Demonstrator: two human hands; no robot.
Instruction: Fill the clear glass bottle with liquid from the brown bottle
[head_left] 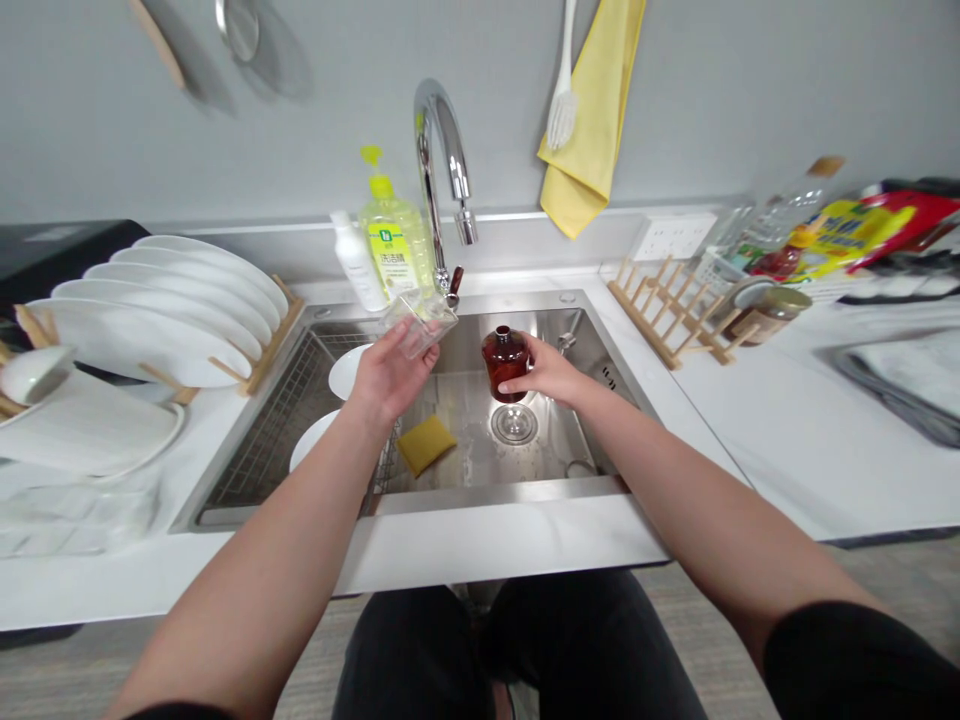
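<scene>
And there it was, the dark red-brown bottle (pixel 501 362), upright in the right hand (pixel 551 370), thumb across its front, fingers wrapped round its right side! It sat over the sink (pixel 480 495), just behind the drain (pixel 514 424) in this view; whether its base touched the steel, you couldn't tell. Over on the left, the left hand (pixel 394 372) had a clear container (pixel 426 328) pinched in its fingers, tilted, right in front of the dish soap bottle (pixel 393 235) and hiding its lower part, a white bottle (pixel 355 260) just beside. The faucet (pixel 442 125) rose behind the gap between the 2 hands. Below, a yellow sponge (pixel 426 445) lay beside the wire rack (pixel 259 400), and 2 white dishes (pixel 346 373) were partly covered by the left hand and forearm, while a wooden rack (pixel 649 333) stood right of the sink
</scene>
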